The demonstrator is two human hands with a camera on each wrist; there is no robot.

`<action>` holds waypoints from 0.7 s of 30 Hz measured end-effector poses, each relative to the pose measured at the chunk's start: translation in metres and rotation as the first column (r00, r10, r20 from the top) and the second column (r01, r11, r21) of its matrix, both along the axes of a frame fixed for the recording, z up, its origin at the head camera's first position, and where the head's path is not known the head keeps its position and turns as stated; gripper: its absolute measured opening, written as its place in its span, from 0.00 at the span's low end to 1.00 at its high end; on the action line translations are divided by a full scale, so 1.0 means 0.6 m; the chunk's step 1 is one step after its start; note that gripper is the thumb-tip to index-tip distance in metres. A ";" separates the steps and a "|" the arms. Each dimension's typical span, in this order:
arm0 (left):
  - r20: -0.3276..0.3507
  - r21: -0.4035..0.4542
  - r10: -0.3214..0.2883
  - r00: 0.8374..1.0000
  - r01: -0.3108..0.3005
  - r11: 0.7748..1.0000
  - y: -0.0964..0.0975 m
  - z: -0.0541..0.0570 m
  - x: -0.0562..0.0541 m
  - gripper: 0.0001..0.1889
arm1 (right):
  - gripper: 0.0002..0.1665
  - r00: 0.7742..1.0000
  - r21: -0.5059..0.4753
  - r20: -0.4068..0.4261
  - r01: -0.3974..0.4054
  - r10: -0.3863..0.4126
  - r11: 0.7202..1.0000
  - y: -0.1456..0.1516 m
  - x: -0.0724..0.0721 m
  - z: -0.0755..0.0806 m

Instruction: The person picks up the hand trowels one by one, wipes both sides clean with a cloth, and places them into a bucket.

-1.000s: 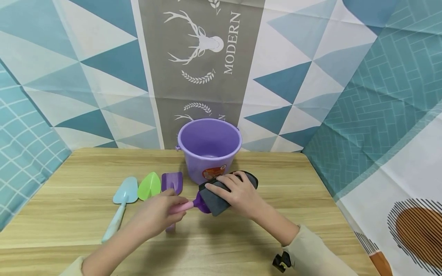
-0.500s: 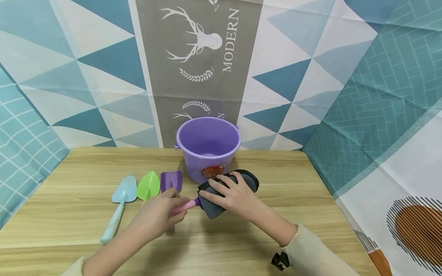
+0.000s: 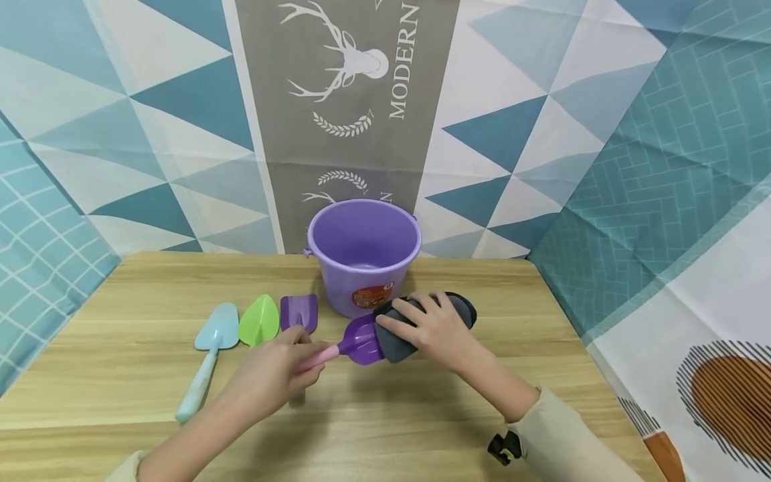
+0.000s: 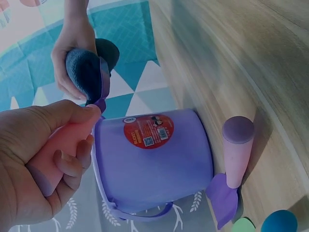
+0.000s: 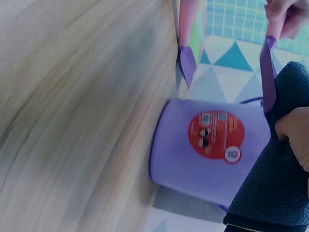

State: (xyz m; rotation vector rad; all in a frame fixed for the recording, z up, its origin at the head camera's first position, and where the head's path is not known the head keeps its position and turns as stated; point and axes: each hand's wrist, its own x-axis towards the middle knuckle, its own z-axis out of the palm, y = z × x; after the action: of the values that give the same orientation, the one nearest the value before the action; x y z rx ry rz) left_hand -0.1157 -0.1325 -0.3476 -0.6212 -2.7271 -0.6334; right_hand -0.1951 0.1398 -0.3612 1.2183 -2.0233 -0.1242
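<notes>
**A:** What are the two hands doing?

**B:** The left hand point(image 3: 274, 375) has its fingers point(image 4: 67, 162) curled round the pink handle of a purple scoop point(image 3: 360, 340), pinching it between thumb and fingers. The scoop's bowl lies near the middle of the tabletop point(image 3: 120, 375), just in front of the purple bucket point(image 3: 363, 251). The right hand point(image 3: 436, 329) presses a dark grey cloth point(image 3: 397, 341) against the right side of the scoop's bowl, fingers spread over the top of the cloth and thumb tucked at its near side.

**A:** Is the cloth touching the scoop?

**B:** Yes. In the left wrist view the cloth is wrapped against the thin purple blade. A good part of the bowl shows uncovered to the left of the cloth.

**A:** What else is on the tabletop?

**B:** The bucket stands upright at the middle of the far edge, open and with a round red sticker point(image 3: 369, 295) facing the person. Towards the left edge lie three more toy tools side by side: a light blue trowel point(image 3: 207, 361), a green leaf-shaped spade point(image 3: 259, 320), and a purple square shovel point(image 3: 298, 312) whose handle runs under the left hand. A patterned blue and grey cloth backdrop point(image 3: 181, 134) hangs behind.
</notes>
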 end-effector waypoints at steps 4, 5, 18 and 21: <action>0.004 0.010 0.011 1.000 -0.011 1.000 -0.003 0.000 0.000 0.14 | 0.28 1.000 -0.023 0.010 0.028 -0.028 0.999 0.015 -0.003 0.005; 0.007 0.010 0.016 1.000 -0.016 1.000 -0.004 0.001 0.001 0.14 | 0.28 0.999 -0.032 0.016 0.033 -0.032 0.999 0.018 -0.003 0.006; 0.031 -0.067 0.103 0.994 -0.100 0.993 0.015 0.008 -0.002 0.13 | 0.18 0.995 -0.073 -0.066 -0.079 0.075 0.994 -0.032 0.028 0.011; 0.018 -0.069 0.097 0.995 -0.096 0.993 0.021 0.009 -0.001 0.12 | 0.18 0.991 -0.033 -0.107 -0.084 0.080 0.996 -0.044 0.032 0.008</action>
State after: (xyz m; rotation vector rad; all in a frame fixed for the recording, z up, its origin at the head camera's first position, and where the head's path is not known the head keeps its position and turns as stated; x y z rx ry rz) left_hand -0.1163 -0.1196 -0.3419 -0.4964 -2.7894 -0.5295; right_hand -0.1757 0.1133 -0.3564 1.2432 -1.8737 -0.1084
